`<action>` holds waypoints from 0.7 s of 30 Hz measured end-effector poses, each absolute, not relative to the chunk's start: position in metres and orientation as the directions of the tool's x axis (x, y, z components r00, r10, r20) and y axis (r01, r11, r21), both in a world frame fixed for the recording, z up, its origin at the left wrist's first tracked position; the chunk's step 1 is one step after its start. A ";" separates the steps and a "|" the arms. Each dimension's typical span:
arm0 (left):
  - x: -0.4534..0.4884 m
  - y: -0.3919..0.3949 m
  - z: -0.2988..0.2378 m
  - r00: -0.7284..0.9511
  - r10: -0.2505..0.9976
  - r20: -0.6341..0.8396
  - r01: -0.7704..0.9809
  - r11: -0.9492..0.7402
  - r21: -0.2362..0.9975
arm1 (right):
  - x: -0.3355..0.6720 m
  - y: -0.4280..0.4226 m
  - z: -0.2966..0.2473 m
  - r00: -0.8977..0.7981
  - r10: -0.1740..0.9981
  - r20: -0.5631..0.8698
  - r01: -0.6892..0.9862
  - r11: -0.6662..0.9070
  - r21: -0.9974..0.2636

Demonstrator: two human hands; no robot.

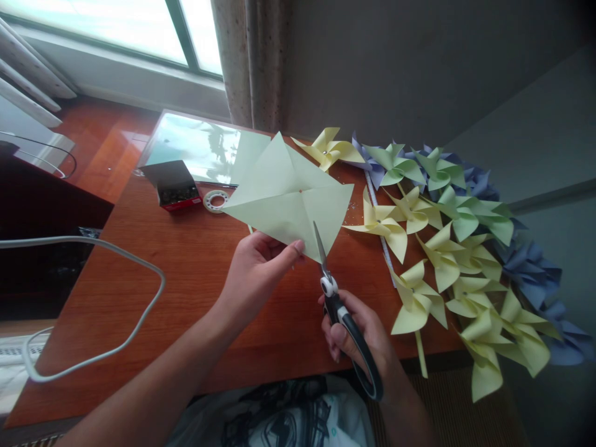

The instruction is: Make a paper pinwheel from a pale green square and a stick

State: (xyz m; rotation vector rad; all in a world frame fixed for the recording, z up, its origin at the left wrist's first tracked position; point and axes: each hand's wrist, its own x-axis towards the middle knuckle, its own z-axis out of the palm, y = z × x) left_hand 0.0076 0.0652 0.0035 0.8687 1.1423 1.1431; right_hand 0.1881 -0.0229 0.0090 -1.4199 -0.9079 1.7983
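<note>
Between the thumb and fingers of my left hand (263,264) is the lower edge of a pale green paper square (284,214). Crease lines cross the sheet, and a small hole shows at its middle. My right hand (358,332) is closed round the black and white handles of a pair of scissors (330,288). Their blades lie over the sheet's lower corner, pointing up toward the middle. The paper is held above the table, tilted, with its corners spread out.
Finished paper pinwheels in yellow (416,298), green (460,214) and blue (531,267) crowd the table's right side. Farther back are an open small box (177,189), a tape roll (215,201) and a clear plastic folder (195,146). A white cable (158,279) loops at left.
</note>
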 end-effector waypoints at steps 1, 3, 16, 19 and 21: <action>0.008 0.065 0.004 0.022 0.973 -0.231 -0.233 0.229 0.945 | 0.188 -0.023 0.009 -0.185 0.835 -0.519 -0.081 -0.539 -0.839; 0.008 0.065 0.004 0.022 0.973 -0.231 -0.236 0.230 0.944 | 0.188 -0.023 0.009 -0.175 0.834 -0.523 -0.082 -0.542 -0.836; 0.007 0.065 0.004 0.020 0.974 -0.226 -0.245 0.224 0.943 | 0.187 -0.023 0.011 -0.128 0.827 -0.547 -0.045 -0.556 -0.830; 0.007 0.065 0.004 0.016 0.975 -0.223 -0.243 0.220 0.945 | 0.187 -0.024 0.010 -0.114 0.832 -0.543 -0.024 -0.549 -0.836; 0.008 0.065 0.004 0.017 0.974 -0.225 -0.240 0.222 0.945 | 0.187 -0.023 0.010 -0.112 0.834 -0.540 -0.012 -0.545 -0.839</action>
